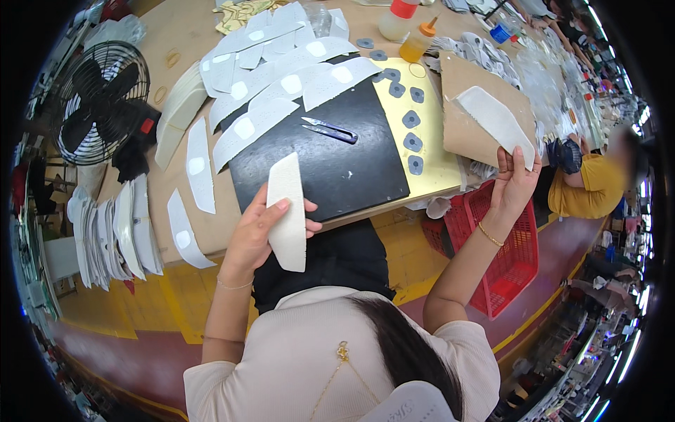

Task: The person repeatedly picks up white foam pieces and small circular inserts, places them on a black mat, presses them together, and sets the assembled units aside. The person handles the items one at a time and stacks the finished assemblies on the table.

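Note:
My left hand grips a pale, elongated panel with cut corners, thumb on top, above the front edge of the black mat. On the right, my right hand pinches the near end of a similar off-white panel, which lies over a brown cardboard sheet. Thread snips rest on the mat, away from both hands. Beyond them spreads an overlapping layer of white panels with bright white patches. Two more patched panels lie left of the mat.
Several grey pads sit on a yellow sheet. Behind stands a glue bottle with an orange cap. A black fan and stacked panels occupy the left side. Below the table's right edge is a red basket; another person sits beyond.

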Tool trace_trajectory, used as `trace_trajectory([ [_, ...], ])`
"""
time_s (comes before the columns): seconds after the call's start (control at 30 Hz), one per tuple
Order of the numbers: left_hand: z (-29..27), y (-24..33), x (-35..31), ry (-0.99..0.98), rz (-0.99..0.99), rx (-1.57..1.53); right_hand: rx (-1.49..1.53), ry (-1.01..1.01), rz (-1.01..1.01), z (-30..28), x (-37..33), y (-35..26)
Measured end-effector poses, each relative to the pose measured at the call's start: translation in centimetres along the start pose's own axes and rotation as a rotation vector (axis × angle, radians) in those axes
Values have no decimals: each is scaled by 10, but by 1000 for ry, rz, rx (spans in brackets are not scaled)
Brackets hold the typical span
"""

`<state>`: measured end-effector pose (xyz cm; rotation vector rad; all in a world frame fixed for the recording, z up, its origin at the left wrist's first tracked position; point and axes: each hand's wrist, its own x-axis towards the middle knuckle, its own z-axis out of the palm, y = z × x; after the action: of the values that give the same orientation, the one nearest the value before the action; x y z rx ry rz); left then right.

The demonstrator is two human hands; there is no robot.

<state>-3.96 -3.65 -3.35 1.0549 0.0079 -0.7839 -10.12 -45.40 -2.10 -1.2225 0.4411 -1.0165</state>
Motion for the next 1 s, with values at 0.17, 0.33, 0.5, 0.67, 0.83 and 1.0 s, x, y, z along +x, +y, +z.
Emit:
trace_trajectory([
  [0.17, 1, -2, -3, 1, -24, 37, -12, -195, 155, 41, -17, 25],
  [0.33, 0, -4, -12, 36, -43, 89, -193, -469, 352, 116, -46, 54],
  [0.5, 3, 1, -21, 35, -6, 138, -798, -554, -240, 146, -52, 81],
  [0.67, 12, 7, -30, 44, 88, 272, -669, -657, -331, 157, -95, 37],
  [0.83, 20, -5, -28, 198, 579, 895, -295, -1089, -40, 166, -170, -13],
  [1.0, 26, -1, -31, 253, 698, 1089, -274, -936, -222, 165, -171, -19],
])
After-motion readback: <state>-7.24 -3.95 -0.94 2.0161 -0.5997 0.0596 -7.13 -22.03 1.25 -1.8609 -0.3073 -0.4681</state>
